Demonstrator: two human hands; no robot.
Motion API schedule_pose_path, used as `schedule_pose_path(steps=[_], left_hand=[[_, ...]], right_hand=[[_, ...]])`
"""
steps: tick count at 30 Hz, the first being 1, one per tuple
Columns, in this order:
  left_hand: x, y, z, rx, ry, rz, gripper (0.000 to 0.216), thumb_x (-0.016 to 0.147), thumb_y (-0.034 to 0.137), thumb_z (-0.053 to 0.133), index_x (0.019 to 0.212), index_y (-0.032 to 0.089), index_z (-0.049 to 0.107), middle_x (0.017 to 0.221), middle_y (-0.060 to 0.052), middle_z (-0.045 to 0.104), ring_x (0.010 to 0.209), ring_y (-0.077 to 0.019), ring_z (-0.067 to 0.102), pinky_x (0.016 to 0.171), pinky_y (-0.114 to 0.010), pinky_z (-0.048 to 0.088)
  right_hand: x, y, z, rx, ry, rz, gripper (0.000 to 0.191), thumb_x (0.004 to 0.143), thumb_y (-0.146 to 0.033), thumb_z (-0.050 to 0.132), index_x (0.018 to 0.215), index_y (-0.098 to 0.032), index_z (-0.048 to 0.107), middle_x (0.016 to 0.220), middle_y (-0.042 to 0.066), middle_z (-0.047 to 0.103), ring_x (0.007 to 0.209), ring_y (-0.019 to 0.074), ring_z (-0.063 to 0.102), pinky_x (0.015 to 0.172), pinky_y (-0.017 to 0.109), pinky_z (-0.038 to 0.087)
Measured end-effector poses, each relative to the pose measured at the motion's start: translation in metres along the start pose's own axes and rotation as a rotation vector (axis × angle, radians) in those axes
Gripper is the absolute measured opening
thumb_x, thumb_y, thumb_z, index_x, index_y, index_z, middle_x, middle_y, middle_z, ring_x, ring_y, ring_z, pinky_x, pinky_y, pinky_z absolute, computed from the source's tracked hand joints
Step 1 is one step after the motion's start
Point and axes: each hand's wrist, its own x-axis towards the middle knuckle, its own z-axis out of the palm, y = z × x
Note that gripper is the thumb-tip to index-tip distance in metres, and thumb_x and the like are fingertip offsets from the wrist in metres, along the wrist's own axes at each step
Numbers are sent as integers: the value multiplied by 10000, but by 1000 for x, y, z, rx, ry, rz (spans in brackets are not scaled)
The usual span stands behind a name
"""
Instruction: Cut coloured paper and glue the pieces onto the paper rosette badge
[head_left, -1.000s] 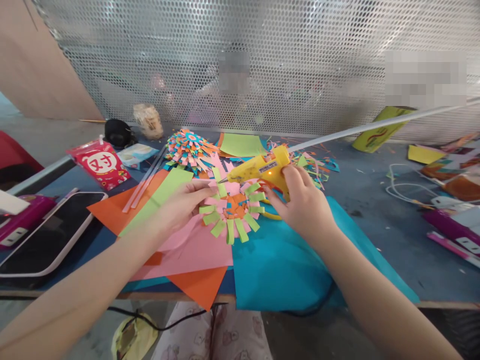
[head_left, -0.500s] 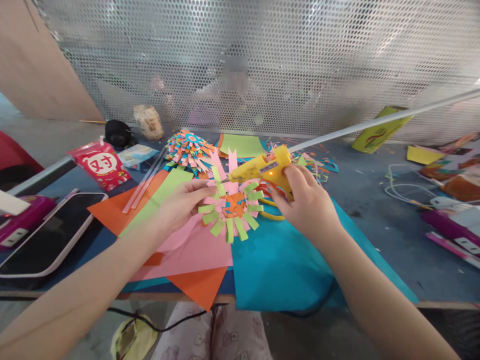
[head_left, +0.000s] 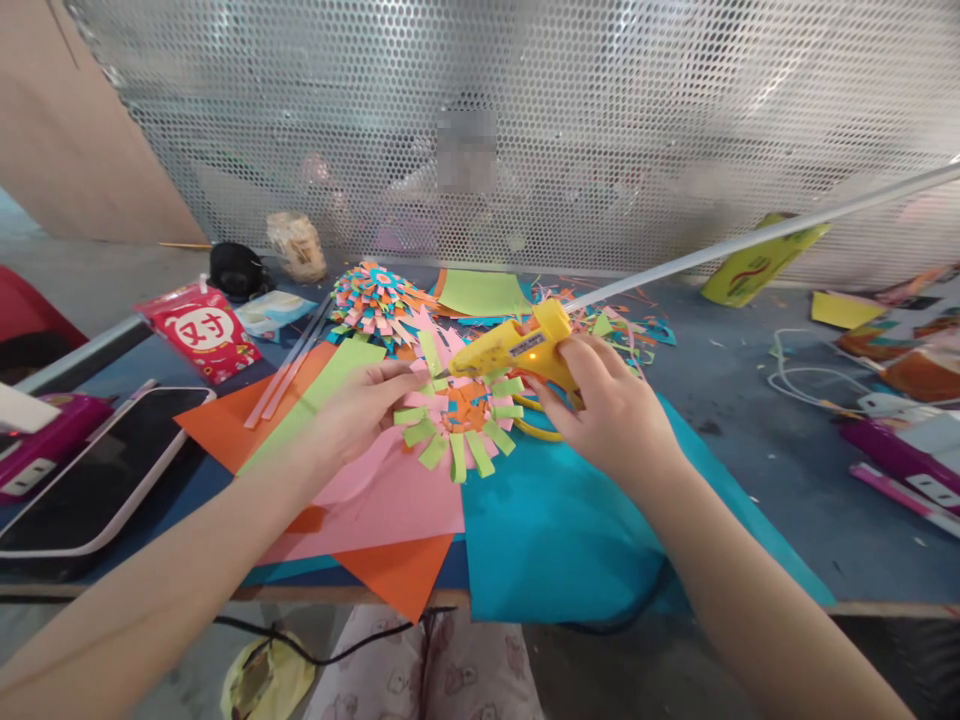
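Nozzle (head_left: 441, 375) of the glue gun (head_left: 510, 350) points left and slightly down. Its tip is right at the upper left part of the paper flower (head_left: 457, 425), near where my left fingertips (head_left: 405, 380) meet the green petals. The gun's long axis runs from upper right to lower left across the flower. A long clear glue stick (head_left: 750, 240) juts out of the back of the gun, up and off to the right.

My right hand (head_left: 607, 410) is just right of the flower and above it. Its fingers are wrapped tight round the gun's grip, with one of them at the trigger side. A small orange light glows on the gun's body.

My left hand (head_left: 360, 405) comes in from the left and is the one actually touching the flower. Its fingers are nearly straight and close together, holding the flower by its left rim. I cannot see how far the hand reaches underneath.

The flower sits between my two hands, over the pink sheet (head_left: 390, 500) and beside the teal sheet (head_left: 555, 520). Orange paper (head_left: 217, 425) and a green sheet (head_left: 330, 385) lie under my left wrist. Farther back on the tabletop (head_left: 750, 400) is another layered flower (head_left: 375, 295). A red packet (head_left: 201, 328) and a tablet (head_left: 97, 480) lie to the left.
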Motion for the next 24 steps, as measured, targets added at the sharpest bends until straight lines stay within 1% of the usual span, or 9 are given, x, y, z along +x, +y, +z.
schedule_pose_path(steps=[3, 7, 10, 12, 15, 17, 20, 23, 24], left_hand=[[1, 0, -1, 9, 2, 9, 99, 650, 216, 709, 683, 146, 647, 518, 34, 530, 423, -69, 485, 415, -191, 424], [1, 0, -1, -2, 3, 11, 114, 627, 219, 725, 671, 142, 653, 509, 39, 517, 416, -65, 464, 412, -199, 418], [0, 1, 1, -23, 9, 10, 123, 610, 211, 740, 638, 144, 642, 479, 52, 487, 402, -56, 433, 397, -192, 405], [0, 1, 1, -33, 17, 8, 120, 610, 202, 742, 649, 142, 647, 488, 50, 496, 409, -57, 441, 395, -189, 407], [0, 1, 1, -39, 25, 9, 102, 631, 180, 730, 686, 138, 656, 512, 44, 511, 428, -55, 462, 402, -178, 415], [1, 0, 0, -46, 11, 0, 83, 657, 172, 717, 697, 144, 649, 496, 50, 495, 420, -52, 456, 399, -172, 412], [1, -1, -1, -60, -47, -19, 76, 686, 175, 702, 713, 157, 634, 475, 60, 471, 390, -51, 429, 376, -174, 394], [0, 0, 0, -75, -77, -24, 77, 697, 161, 693, 727, 164, 622, 486, 62, 475, 391, -54, 438, 369, -174, 387], [-2, 1, 0, -82, -83, -28, 72, 704, 153, 685, 722, 163, 616, 489, 63, 474, 393, -52, 441, 373, -172, 390]], right_hand=[[0, 0, -1, -6, -15, -21, 188, 862, -300, 483, 1013, -189, 497, 1027, 141, 618, 814, 245, 647, 499, 307, 516], [1, 0, -3, -18, 7, 33, 237, 855, -371, 497, 1004, -187, 492, 1011, 142, 615, 778, 244, 637, 474, 304, 490], [3, 1, -3, 29, 39, 134, 266, 837, -410, 508, 994, -197, 480, 944, 117, 609, 760, 235, 619, 502, 312, 486], [4, 5, -1, 62, 35, 211, 300, 804, -408, 538, 1009, -200, 469, 925, 105, 608, 763, 234, 611, 547, 331, 493], [8, 19, 2, 68, -1, 405, 364, 760, -432, 560, 1012, -183, 476, 915, 118, 619, 824, 270, 613, 638, 382, 498], [10, 32, 5, 16, -71, 617, 378, 782, -472, 518, 988, -156, 513, 919, 156, 627, 874, 315, 614, 687, 423, 489], [10, 51, 16, -75, -301, 896, 434, 840, -445, 431, 1023, -75, 563, 937, 230, 632, 915, 361, 623, 751, 453, 471], [7, 63, 28, -151, -499, 1004, 471, 851, -401, 426, 1110, -33, 564, 1034, 268, 619, 1014, 379, 595, 812, 454, 454], [6, 65, 31, -171, -521, 1025, 490, 841, -398, 451, 1136, -20, 553, 1068, 283, 604, 1043, 393, 577, 820, 470, 447]])
